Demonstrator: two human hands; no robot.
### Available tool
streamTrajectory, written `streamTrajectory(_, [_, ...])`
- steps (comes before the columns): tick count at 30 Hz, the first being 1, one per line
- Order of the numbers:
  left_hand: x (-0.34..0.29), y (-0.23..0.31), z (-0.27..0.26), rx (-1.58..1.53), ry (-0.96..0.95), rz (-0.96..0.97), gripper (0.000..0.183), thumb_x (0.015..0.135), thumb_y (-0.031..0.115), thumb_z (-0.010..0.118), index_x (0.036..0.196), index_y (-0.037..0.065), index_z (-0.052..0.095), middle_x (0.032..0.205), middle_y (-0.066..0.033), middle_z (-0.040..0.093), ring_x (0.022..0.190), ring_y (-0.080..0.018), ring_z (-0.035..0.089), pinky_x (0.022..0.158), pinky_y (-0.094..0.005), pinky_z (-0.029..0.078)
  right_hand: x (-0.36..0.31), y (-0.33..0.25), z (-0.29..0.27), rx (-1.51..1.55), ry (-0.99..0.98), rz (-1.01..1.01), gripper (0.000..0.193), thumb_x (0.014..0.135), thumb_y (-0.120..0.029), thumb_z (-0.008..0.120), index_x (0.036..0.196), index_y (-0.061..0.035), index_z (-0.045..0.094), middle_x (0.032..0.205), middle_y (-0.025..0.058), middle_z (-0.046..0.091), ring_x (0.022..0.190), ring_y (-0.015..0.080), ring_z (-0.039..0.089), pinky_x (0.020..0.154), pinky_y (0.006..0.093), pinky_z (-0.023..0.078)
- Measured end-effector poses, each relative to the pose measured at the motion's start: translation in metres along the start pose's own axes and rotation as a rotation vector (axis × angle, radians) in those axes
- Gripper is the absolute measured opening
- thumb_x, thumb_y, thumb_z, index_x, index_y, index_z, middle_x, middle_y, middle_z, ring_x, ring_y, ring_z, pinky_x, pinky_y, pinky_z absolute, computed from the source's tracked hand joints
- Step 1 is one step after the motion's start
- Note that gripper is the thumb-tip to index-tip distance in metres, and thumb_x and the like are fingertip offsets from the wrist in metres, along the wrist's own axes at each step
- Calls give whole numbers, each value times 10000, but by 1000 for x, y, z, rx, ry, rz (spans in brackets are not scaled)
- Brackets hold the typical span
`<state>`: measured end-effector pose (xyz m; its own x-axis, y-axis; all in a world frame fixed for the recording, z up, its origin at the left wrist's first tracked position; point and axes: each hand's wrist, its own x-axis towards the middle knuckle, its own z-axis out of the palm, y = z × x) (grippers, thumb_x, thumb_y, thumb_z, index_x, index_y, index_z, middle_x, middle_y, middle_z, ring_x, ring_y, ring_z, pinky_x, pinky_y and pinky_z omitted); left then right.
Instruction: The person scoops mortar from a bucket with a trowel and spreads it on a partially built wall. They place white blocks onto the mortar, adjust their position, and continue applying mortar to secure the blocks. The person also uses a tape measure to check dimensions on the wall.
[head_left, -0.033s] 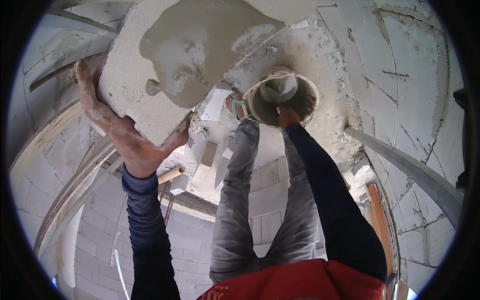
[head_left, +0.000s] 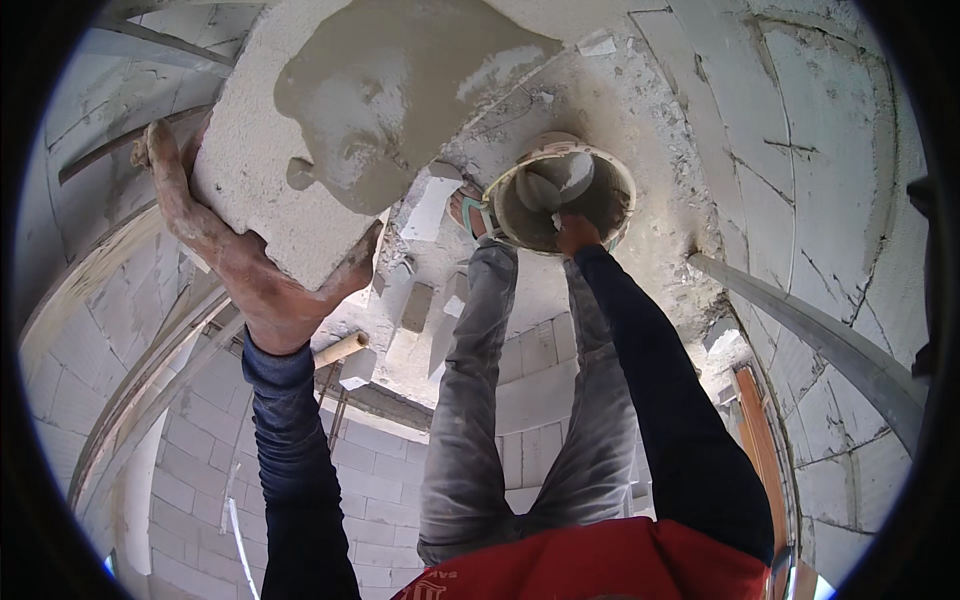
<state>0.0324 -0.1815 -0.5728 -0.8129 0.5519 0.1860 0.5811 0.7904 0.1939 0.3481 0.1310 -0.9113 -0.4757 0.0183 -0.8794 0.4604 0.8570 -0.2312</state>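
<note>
My left hand is wrapped round the near edge of a thick, pale, rough-faced block, its thumb and fingers pressed to opposite sides. Wet grey mortar lies spread over the block's upper face. To the right stands a round bucket with mortar-smeared walls. At its near rim my right hand is closed, the fingers reaching inside. A pale, rounded shape like a trowel blade shows within the bucket, beyond that hand. What the right fingers grip is mostly hidden.
My sandalled left foot is beside the bucket. Block offcuts and rubble lie on the dusty floor near my legs. A long pole leans at the right by the block wall. A bamboo piece sits below the left hand.
The block with its mortar has shifted very slightly left. My right hand has barely moved at the bucket.
</note>
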Motion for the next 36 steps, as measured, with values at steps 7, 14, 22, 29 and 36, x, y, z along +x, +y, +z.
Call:
streamTrajectory(7, [-9, -2, 1, -35, 18, -15, 1427, 657, 673, 869, 1658, 278, -68, 1653, -300, 72, 1521, -537, 142, 1162, -727, 251, -18, 45, -56, 216, -298, -238, 746, 766, -315, 770, 1414, -1, 578, 1294, 247, 667, 1180, 379, 649, 1044, 416, 508])
streamTrajectory(14, [-10, 16, 0, -270, 20, -167, 1429, 620, 362, 955, 1632, 103, -20, 1613, -305, 124, 1454, -487, 301, 1189, -590, 333, -137, 8, -166, 656, -520, -363, 646, 797, -44, 847, 1382, -29, 574, 1166, 122, 694, 984, 139, 671, 880, 317, 570])
streamTrajectory(22, [-2, 34, -8, -528, 11, -326, 1383, 596, 230, 967, 1584, -73, 48, 1520, -284, 281, 1409, -449, 360, 1213, -501, 314, -257, -129, -341, 360, 382, -824, 423, 752, 49, 719, 1167, 9, 648, 952, 173, 702, 738, 264, 692, 696, 348, 544])
streamTrajectory(29, [0, 44, 3, -518, 2, -355, 1335, 614, 220, 944, 1574, -82, 68, 1504, -279, 334, 1403, -438, 379, 1220, -507, 297, -202, -181, -341, 46, 955, -824, 430, 739, -21, 714, 1158, 37, 640, 901, 180, 571, 790, 366, 539, 662, 462, 450])
streamTrajectory(36, [17, 57, 8, -558, 20, -357, 1291, 640, 367, 939, 1572, -79, 165, 1536, -334, 278, 1445, -497, 316, 1237, -540, 260, -235, -194, -326, -35, 864, -674, 474, 763, -32, 729, 1224, 19, 634, 1016, 190, 568, 890, 370, 532, 779, 470, 450])
